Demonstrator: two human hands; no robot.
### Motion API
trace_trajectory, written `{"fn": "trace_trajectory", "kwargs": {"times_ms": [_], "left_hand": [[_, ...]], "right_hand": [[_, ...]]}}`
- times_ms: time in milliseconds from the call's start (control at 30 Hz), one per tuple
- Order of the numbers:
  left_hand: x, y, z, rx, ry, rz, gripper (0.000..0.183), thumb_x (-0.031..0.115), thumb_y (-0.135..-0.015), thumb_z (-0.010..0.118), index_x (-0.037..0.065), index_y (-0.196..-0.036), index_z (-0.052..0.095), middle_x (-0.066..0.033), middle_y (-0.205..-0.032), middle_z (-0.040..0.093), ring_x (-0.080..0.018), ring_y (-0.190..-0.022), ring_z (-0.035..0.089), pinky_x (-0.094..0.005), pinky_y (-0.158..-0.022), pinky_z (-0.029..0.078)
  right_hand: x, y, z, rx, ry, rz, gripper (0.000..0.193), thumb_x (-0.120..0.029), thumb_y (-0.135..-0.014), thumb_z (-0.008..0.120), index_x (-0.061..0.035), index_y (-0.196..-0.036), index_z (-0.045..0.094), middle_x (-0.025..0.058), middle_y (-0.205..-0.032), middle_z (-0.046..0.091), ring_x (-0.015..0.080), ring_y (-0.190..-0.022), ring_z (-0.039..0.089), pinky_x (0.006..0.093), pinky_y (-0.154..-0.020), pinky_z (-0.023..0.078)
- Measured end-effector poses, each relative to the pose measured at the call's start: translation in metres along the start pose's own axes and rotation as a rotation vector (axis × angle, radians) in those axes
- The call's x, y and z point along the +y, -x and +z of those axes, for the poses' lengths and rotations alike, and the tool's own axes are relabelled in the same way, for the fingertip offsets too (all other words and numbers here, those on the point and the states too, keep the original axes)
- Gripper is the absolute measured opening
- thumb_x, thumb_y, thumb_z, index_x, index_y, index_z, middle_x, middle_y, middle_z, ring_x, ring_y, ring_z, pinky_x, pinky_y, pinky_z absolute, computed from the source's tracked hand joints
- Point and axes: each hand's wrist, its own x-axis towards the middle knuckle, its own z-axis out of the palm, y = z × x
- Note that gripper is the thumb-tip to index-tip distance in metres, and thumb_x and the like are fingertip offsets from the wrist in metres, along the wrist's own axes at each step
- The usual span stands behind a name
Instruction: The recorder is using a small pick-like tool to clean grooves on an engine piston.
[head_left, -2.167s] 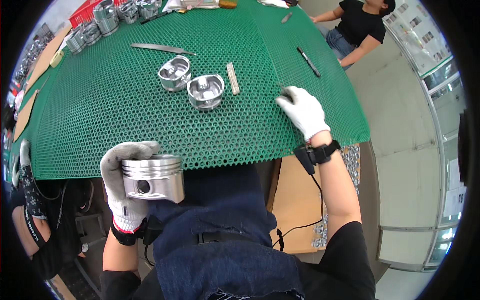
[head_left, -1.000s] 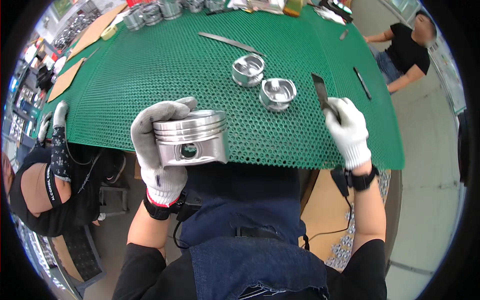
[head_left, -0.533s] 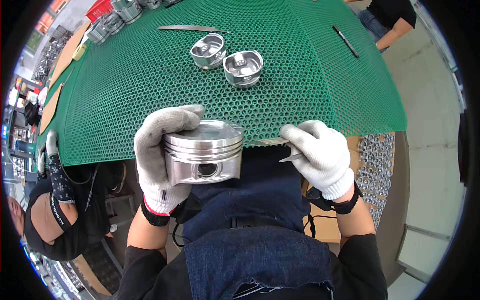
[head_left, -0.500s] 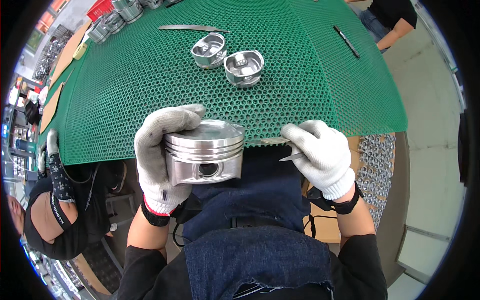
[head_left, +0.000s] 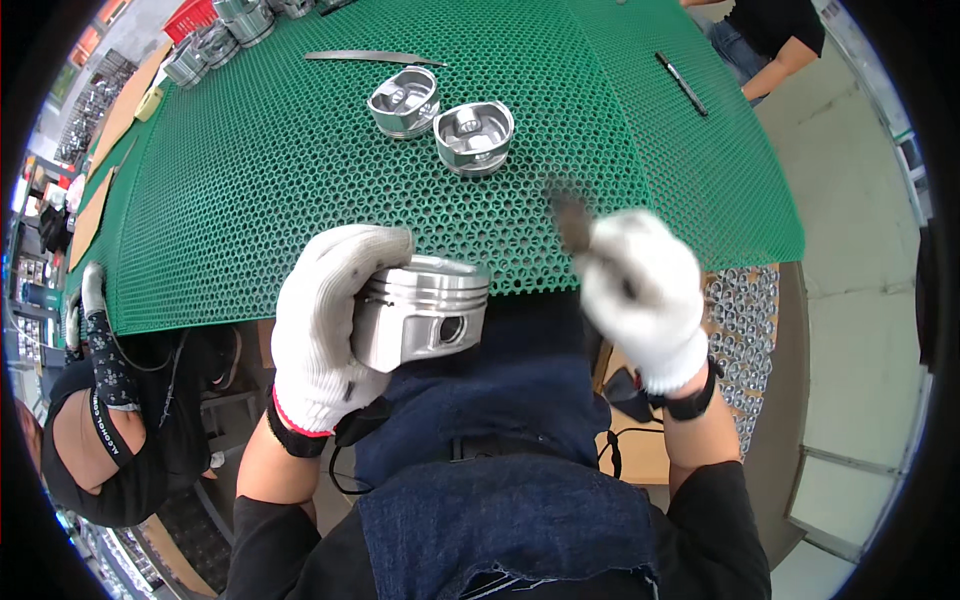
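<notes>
In my left hand (head_left: 325,320), white-gloved, is a shiny metal piston (head_left: 425,318), with fingers wrapped around its left side. Its grooved ring end faces up and the round pin hole is turned toward the right front. My right hand (head_left: 643,285), also gloved, is smeared by motion right of the piston and apart from it. Its closed fingers grip a thin blade-like tool (head_left: 570,218), blurred and pointing up and away. Two more pistons, a left one (head_left: 404,103) and a right one (head_left: 474,140), sit side by side on the green mat, hollow ends up.
The green perforated mat (head_left: 300,200) covers the table. A thin metal strip (head_left: 375,57) and a black marker pen (head_left: 681,84) lie on it. Several pistons (head_left: 243,20) stand far left near a red basket (head_left: 190,18). Co-workers are at left and far right; many metal parts (head_left: 742,340) lie below right.
My right hand has swung the blade-like tool away from the piston, so it points up and away. My left hand has turned the piston, bringing its pin hole to the right.
</notes>
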Motion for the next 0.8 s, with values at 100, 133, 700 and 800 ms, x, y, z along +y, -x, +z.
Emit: {"fn": "trace_trajectory", "kwargs": {"times_ms": [100,133,700,800], "left_hand": [[-0.010,0.006,-0.003,-0.050,-0.041,-0.240,0.034,-0.007,-0.079,0.058,-0.003,-0.112,0.061,-0.0173,-0.102,0.064,-0.0279,-0.091,0.065,-0.0338,-0.079,0.053],[-0.019,0.005,-0.016,-0.083,-0.138,-0.318,0.035,-0.004,-0.083,0.054,-0.001,-0.117,0.058,-0.0144,-0.107,0.062,-0.0238,-0.096,0.062,-0.0328,-0.084,0.051],[-0.115,-0.045,-0.054,-0.205,-0.546,0.097,0.048,-0.003,-0.080,0.064,0.003,-0.127,0.054,-0.0175,-0.128,0.056,-0.0338,-0.122,0.054,-0.0427,-0.103,0.044],[-0.087,-0.094,0.006,-0.304,-0.472,0.238,0.047,-0.002,-0.075,0.063,0.003,-0.121,0.054,-0.0179,-0.122,0.056,-0.0385,-0.117,0.053,-0.0456,-0.100,0.043]], "right_hand": [[0.050,-0.005,-0.002,0.083,0.141,0.376,0.027,-0.021,-0.085,0.068,-0.0116,-0.110,0.066,0.0106,-0.088,0.064,0.0326,-0.071,0.065,0.0427,-0.066,0.053],[0.061,0.001,-0.005,0.090,0.151,0.371,0.027,-0.021,-0.085,0.068,-0.0116,-0.110,0.066,0.0106,-0.088,0.064,0.0326,-0.071,0.065,0.0427,-0.066,0.053],[0.074,0.031,0.037,-0.081,0.482,0.311,0.018,-0.029,-0.083,0.070,-0.0153,-0.094,0.065,0.0058,-0.078,0.058,0.0273,-0.064,0.062,0.0401,-0.058,0.050],[0.072,0.028,0.032,-0.061,0.500,0.295,0.017,-0.027,-0.082,0.070,-0.0161,-0.093,0.064,0.0060,-0.077,0.057,0.0274,-0.063,0.062,0.0407,-0.055,0.049]]}}
